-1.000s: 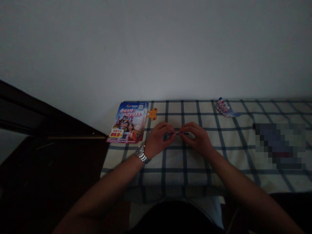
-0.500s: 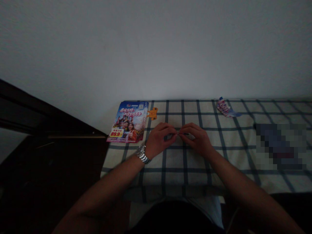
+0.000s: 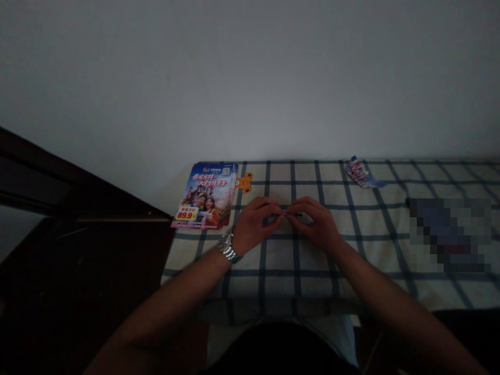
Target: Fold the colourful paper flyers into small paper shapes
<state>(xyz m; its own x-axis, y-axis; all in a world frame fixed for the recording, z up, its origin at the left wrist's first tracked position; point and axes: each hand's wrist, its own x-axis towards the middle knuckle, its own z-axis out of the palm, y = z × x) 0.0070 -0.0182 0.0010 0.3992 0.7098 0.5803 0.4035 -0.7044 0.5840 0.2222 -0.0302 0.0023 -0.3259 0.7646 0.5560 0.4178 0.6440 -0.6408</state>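
Note:
My left hand point(image 3: 258, 221) and my right hand point(image 3: 313, 221) meet fingertip to fingertip over the checked tablecloth point(image 3: 279, 284). Each pinches thumb against forefinger. Whatever sits between the tips is too small and dark to name; only a thin sliver shows there. To the left of my left hand lies a stack of printed flyers point(image 3: 209, 195), blue and pink, with a price of 89.9 on the top one. A crumpled, torn piece of printed paper point(image 3: 363, 174) rests beyond my right hand, near the wall.
An orange bear-shaped figure point(image 3: 245, 182) is on the cloth beside the flyers. At the right, a dark object point(image 3: 447, 234) is blurred out by pixels. The white wall point(image 3: 273, 83) borders the table's far edge. Dark furniture point(image 3: 58, 177) stands at the left.

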